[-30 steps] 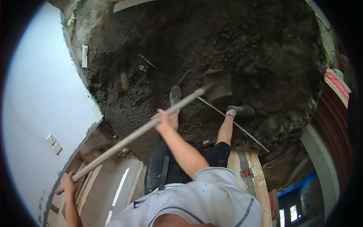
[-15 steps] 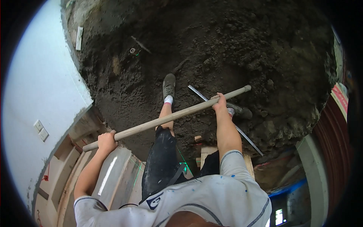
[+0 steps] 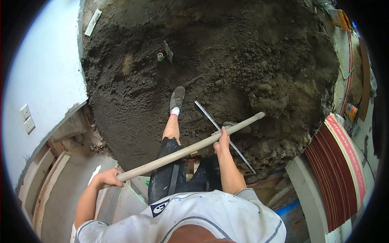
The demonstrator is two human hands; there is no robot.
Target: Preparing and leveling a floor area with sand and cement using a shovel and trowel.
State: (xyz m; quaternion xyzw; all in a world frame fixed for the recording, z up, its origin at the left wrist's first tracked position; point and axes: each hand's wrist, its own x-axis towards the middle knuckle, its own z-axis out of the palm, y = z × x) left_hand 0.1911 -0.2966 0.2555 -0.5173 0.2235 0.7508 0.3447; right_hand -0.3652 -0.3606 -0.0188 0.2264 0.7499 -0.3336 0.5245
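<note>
A long pale wooden shovel handle runs slanted across my body. My left hand grips its near end at the lower left. Further up the shaft, my right hand is closed around it. The far end of the tool is sunk in a heap of dark wet sand or mortar and carries a clump of it. My left foot in a grey shoe stands on the sand; my right foot is mostly hidden behind the handle.
A thin metal rod lies on the sand by my feet. A small pipe stub sticks up from the heap. A white wall with a switch plate stands at left. Stacked red tiles are at right.
The handle has swung so its far end now digs into the heap at right. My left hand has drawn in lower, and the view has shifted toward the heap.
</note>
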